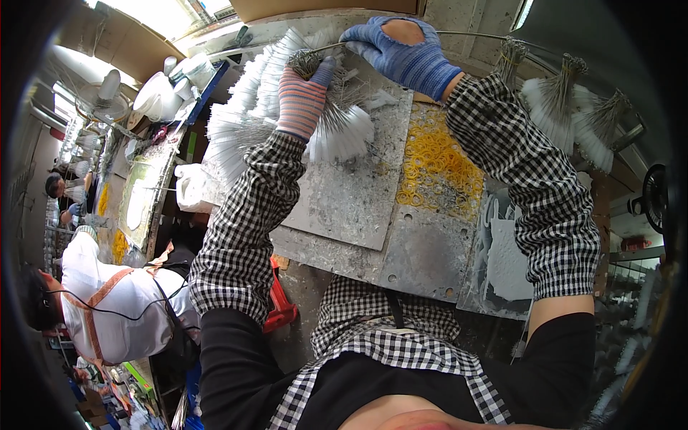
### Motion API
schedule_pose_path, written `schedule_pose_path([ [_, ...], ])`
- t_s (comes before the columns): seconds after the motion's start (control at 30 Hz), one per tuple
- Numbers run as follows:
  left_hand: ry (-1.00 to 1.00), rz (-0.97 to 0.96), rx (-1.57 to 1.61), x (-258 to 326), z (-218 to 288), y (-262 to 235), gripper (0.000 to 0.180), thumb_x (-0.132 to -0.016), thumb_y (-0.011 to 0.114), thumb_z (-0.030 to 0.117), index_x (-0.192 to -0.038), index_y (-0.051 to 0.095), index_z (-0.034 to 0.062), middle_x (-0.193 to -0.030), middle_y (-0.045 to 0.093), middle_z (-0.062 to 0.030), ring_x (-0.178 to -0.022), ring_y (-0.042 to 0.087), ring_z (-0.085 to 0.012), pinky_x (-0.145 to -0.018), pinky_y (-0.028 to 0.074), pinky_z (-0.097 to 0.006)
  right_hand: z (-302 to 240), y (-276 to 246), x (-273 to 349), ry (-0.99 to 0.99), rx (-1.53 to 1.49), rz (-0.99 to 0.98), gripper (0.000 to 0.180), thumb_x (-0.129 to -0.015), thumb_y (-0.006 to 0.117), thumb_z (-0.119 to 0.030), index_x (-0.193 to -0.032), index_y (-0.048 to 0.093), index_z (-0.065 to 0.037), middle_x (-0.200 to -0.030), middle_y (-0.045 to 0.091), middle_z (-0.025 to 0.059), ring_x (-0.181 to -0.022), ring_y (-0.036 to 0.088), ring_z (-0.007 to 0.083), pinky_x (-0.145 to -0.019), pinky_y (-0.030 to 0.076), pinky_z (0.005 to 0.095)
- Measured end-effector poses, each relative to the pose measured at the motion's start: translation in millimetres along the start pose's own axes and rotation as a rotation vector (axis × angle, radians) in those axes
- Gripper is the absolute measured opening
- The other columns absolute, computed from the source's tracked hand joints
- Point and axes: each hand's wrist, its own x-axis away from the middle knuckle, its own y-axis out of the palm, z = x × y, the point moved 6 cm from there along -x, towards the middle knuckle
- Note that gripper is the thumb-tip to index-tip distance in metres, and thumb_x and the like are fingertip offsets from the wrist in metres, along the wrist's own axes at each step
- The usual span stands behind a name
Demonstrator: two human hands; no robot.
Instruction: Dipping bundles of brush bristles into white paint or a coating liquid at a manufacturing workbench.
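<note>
Bristle bundle (309,66) sat at the far edge of the metal worktable (358,201), pinched tight in the left hand (304,97), striped glove closed around its wire stems. Right hand (405,54), in a torn blue glove, was clamped on a thin metal rod (473,34) running off to the right. Finished white tufts (559,100) hung along that rod. Yellow rubber bands (437,165) lay heaped just below. Best practice, I'd judge: keep stems squared and grip firm so none splay.

both gloved hands (304,97) (405,54) raised, fingers curled
</note>
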Motion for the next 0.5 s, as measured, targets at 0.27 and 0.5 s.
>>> schedule_pose_path([
  [0.27, -0.153, -0.151, -0.140, 15, 18, 10, 0.023, -0.089, 0.081, 0.015, -0.103, 0.069, 0.0008, -0.090, 0.073, -0.0075, -0.071, 0.066, -0.0138, -0.063, 0.055, -0.028, -14, -16, 3, -0.008, -0.048, -0.054, 0.029, -0.099, 0.062, -0.041, -0.120, 0.075, -0.027, -0.103, 0.077, -0.0014, -0.091, 0.073, 0.0204, -0.083, 0.058, 0.0370],
  [0.5, 0.276, -0.081, -0.295, 10, -2, 57, 0.023, -0.093, 0.070, 0.009, -0.114, 0.065, 0.0030, -0.106, 0.074, -0.0093, -0.092, 0.070, -0.0208, -0.088, 0.056, -0.034, -6, -16, 14, 0.006, -0.095, -0.032, 0.030, -0.097, 0.061, -0.029, -0.124, 0.072, -0.021, -0.105, 0.076, 0.0046, -0.096, 0.072, 0.0257, -0.089, 0.057, 0.0393],
])
